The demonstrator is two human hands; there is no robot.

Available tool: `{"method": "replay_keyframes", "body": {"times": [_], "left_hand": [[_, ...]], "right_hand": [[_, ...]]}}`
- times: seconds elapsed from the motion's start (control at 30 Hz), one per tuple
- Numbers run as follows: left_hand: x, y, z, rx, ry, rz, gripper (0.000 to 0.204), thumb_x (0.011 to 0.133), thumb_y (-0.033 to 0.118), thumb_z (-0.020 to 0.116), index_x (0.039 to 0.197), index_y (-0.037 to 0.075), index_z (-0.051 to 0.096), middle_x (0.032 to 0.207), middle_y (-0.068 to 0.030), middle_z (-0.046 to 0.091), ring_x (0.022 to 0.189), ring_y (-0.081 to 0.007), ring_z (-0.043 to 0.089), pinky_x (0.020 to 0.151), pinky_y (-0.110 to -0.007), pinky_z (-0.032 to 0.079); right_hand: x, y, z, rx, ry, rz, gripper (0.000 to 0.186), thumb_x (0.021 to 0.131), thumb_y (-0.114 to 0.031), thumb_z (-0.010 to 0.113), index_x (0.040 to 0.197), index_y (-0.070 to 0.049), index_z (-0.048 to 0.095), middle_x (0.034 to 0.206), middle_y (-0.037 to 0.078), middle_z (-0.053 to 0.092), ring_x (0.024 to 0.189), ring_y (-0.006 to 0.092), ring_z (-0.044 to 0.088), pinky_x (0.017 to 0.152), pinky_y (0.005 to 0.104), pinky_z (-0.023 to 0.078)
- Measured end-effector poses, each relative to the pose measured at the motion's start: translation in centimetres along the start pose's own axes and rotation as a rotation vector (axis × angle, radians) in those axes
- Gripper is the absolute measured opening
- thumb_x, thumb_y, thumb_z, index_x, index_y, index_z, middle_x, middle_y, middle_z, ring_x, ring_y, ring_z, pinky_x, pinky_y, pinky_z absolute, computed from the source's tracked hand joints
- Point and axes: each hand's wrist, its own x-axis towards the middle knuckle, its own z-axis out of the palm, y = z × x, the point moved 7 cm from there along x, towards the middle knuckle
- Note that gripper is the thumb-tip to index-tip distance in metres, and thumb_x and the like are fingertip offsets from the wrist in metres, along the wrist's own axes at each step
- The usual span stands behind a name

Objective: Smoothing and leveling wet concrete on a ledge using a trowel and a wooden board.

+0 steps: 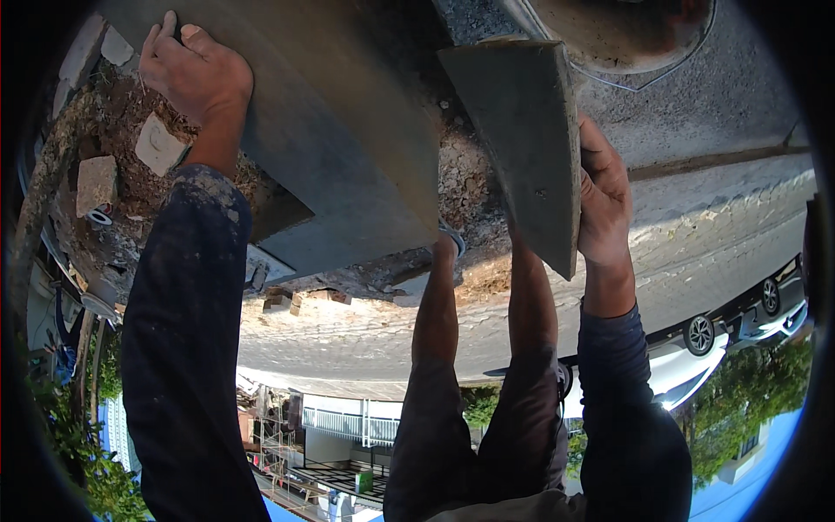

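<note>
My right hand [604,187] grips the right edge of a dark grey, roughly triangular slab [531,143]. The fingers and thumb close on that edge, and the slab's narrow end hangs down. Its top edge is slightly curved and its side rim looks rough. At upper left, my left hand [198,70] is at the left edge of a large flat grey board [348,148], thumb and fingers bent against it; part of the fingers is hard to make out. A notch is cut into the board's lower left side. What the board is made of cannot be told.
Broken pale chunks [159,146] and loose brown soil [130,109] lie at left. A round pan-like thing [626,35] with a stained inside is at top right. My bare lower legs [435,313] stand behind the boards. Paving [696,226] and parked cars [700,335] lie beyond.
</note>
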Motion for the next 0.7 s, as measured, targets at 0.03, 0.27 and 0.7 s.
{"method": "replay_keyframes", "body": {"times": [0.03, 0.27, 0.7], "left_hand": [[-0.1, -0.1, -0.1, -0.002, -0.002, -0.012, 0.036, 0.102, 0.024, 0.046, 0.127, 0.002, 0.059, 0.139, -0.0153, 0.043, 0.130, -0.0329, 0.040, 0.106, -0.044, 0.039], [-0.1, -0.2, 0.1, -0.033, -0.018, -0.023, 0.039, 0.103, 0.026, 0.044, 0.132, 0.003, 0.056, 0.142, -0.0164, 0.042, 0.130, -0.0357, 0.039, 0.107, -0.047, 0.040], [-0.3, -0.3, 0.2, 0.008, -0.026, 0.039, 0.043, 0.104, 0.029, 0.041, 0.133, 0.001, 0.055, 0.141, -0.0178, 0.039, 0.130, -0.0356, 0.038, 0.107, -0.048, 0.037]], "right_hand": [[0.0, -0.9, -0.2, -0.017, -0.020, -0.049, 0.039, 0.106, -0.015, 0.053, 0.141, 0.001, 0.053, 0.122, 0.012, 0.067, 0.107, 0.0149, 0.065, 0.091, 0.0273, 0.052], [0.0, 11.1, -0.5, -0.309, -0.019, 0.463, 0.040, 0.103, -0.018, 0.057, 0.138, 0.003, 0.055, 0.113, 0.013, 0.070, 0.101, 0.0149, 0.061, 0.090, 0.0268, 0.047], [6.8, 15.4, 5.4, -0.063, 0.173, 0.584, 0.027, 0.103, -0.018, 0.055, 0.117, 0.003, 0.065, 0.099, 0.007, 0.070, 0.087, 0.0128, 0.064, 0.083, 0.0272, 0.051]]}}
